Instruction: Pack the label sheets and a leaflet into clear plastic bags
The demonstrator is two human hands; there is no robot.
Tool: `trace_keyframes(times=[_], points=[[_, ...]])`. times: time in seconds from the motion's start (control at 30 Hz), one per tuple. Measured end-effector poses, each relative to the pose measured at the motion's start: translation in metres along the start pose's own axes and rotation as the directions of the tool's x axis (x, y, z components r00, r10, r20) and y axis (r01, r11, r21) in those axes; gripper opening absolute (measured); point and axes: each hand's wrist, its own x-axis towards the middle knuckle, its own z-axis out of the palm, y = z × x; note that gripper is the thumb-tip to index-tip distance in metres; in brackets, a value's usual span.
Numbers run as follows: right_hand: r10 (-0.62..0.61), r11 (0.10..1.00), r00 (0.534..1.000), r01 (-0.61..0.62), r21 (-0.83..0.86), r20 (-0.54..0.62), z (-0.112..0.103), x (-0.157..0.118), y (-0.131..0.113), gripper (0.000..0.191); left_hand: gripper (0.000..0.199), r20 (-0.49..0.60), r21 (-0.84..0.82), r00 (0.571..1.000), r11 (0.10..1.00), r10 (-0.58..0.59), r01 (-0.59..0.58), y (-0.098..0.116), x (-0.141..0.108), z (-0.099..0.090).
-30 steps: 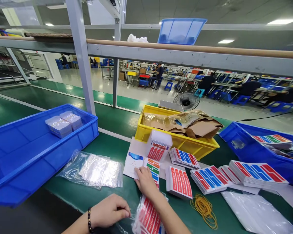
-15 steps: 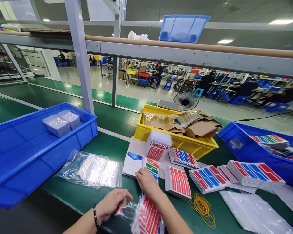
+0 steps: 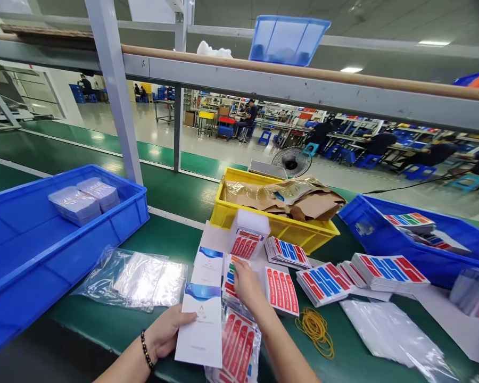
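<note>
A green table [image 3: 159, 234] fills the foreground. On it, the left blue bin [image 3: 75, 260] holds clear packs [image 3: 74, 205], the right blue bin [image 3: 377, 239] holds striped sheets [image 3: 409, 219], and a yellow bin [image 3: 319, 236] holds brown paper [image 3: 315, 205]. White plastic [image 3: 395, 332] lies at the right front, a clear bag [image 3: 143, 279] at the left. The left hand [image 3: 163, 330] grips a card [image 3: 199, 335] by its left edge, thumb on top; it is tilted above the table's near edge, its blue band uppermost, with a small logo and print too small to read. A matching card [image 3: 207, 266] lies just beyond. The right hand [image 3: 245, 284] has its fingers on a green-and-red sheet [image 3: 228, 276] beside that second card; whether it pinches anything, I cannot tell. Between the forearms, bagged red labels [image 3: 237, 348] show white lettering; on the red stack [image 3: 281, 292] near the right wrist, "Max Level" can be read. Blue-and-red stacks stand farther right. Yellow rubber bands [image 3: 316, 331] lie nearby, and a beaded bracelet [image 3: 146, 350] circles the left wrist.
</note>
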Motion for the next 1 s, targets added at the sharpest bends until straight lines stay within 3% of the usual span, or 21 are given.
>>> trace_keyframes(times=[0.13,0.3,0.5,0.77,1.0], points=[[0.236,0.964,0.971,-0.228,-0.136,0.046,0.013,0.037,0.024,0.045,0.034,0.059,0.023,0.998,0.999,0.026,-0.028,-0.007,-0.003,-0.002],[0.328,0.925,0.944,-0.310,-0.221,0.049,0.012,0.044,0.024,0.034,0.035,0.075,0.022,0.997,1.000,-0.004,0.002,-0.011,-0.008,-0.004],[0.299,0.924,0.954,-0.294,-0.244,-0.018,-0.003,0.037,0.016,0.033,0.037,0.061,0.026,0.997,0.999,-0.045,0.043,-0.015,-0.005,-0.001],[0.225,0.961,0.970,-0.237,-0.144,-0.094,-0.039,0.024,0.019,0.020,0.037,0.084,0.055,0.995,0.997,-0.062,0.057,-0.023,0.002,-0.002],[0.162,0.976,0.970,-0.185,-0.117,-0.183,-0.049,0.019,0.022,0.013,0.040,0.067,0.068,0.995,0.995,-0.071,0.066,-0.021,-0.003,0.008]])
